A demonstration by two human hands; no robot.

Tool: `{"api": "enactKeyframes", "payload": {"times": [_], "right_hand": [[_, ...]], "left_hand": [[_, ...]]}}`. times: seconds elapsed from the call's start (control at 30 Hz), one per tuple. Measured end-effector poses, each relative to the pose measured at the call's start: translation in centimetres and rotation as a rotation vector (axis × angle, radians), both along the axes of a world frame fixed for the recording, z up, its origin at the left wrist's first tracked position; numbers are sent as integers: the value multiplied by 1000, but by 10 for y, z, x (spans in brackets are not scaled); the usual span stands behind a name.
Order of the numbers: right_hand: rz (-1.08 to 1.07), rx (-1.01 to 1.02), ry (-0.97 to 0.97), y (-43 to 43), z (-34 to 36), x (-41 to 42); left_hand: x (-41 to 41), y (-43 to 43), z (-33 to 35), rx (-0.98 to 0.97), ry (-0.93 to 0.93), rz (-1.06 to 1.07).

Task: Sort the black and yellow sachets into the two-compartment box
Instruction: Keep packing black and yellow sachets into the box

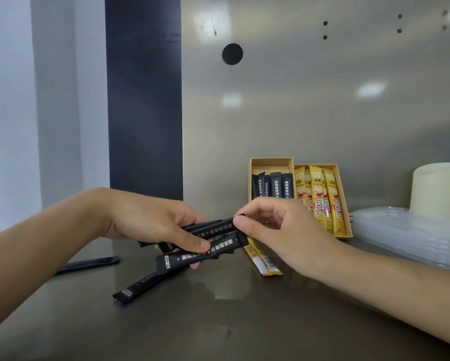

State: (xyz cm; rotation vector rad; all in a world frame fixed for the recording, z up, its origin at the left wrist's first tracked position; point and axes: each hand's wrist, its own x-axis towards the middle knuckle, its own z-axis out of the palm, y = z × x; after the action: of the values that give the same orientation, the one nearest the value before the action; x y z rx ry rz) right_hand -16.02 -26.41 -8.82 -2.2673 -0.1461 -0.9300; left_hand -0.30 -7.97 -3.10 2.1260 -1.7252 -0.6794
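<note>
- loose black sachet (88, 264): flat on the tabletop (218, 321), far left, well apart from the others; not collected yet.
- left hand (153, 220): grasping a bundle of black sachets (203, 252), thumb on top, fingers underneath. Probably gathering one colour so they go in together.
- second black sachet (138, 286): on the tabletop just below the bundle, upper end hidden by it; can't tell if it is held.
- top sachet (210, 227): its right end is pinched by the right hand (276, 227), thumb against fingertips. Likely squaring the ends or taking over the bundle.
- yellow sachet (264, 260): on the tabletop, partly under the right hand, unsorted; seems left aside while the blacks are handled.
- two-compartment box (270, 162): by the back wall, behind the right hand. Boxed black sachets (276, 187) are in the left compartment, boxed yellow sachets (317, 196) in the right, colours apart. Sort looks partway done.
- clear trays (406, 230) and cream cylinder (440, 188): far right, not involved.
</note>
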Motion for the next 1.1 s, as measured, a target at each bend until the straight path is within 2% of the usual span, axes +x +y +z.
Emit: {"api": "enactKeyframes", "payload": {"times": [0.13,0.27,0.37,0.43,0.53,0.6,0.83,1.0,1.1], "right_hand": [[-62,67,-12,-13,2,2],[-126,310,-149,-33,19,-1],[-195,371,-237,-54,34,-11],[-262,291,-233,-66,40,-19],[-396,-102,-102,-82,38,-27],[-394,-223,-26,-84,31,-25],[-375,-241,46,-85,21,-13],[-420,-104,125,-94,19,-13],[-428,47,69,-97,23,-12]], "left_hand": [[1,-6,-6,-134,-67,33],[5,-9,-9,-202,-203,119],[17,-12,-12,-303,-274,237],[26,-14,-14,-364,-332,303],[34,-16,-16,-403,-360,355],[37,-17,-17,-409,-354,367],[40,-15,-18,-389,-365,373],[40,-15,-17,-395,-372,367],[41,-16,-17,-393,-383,361]]}}
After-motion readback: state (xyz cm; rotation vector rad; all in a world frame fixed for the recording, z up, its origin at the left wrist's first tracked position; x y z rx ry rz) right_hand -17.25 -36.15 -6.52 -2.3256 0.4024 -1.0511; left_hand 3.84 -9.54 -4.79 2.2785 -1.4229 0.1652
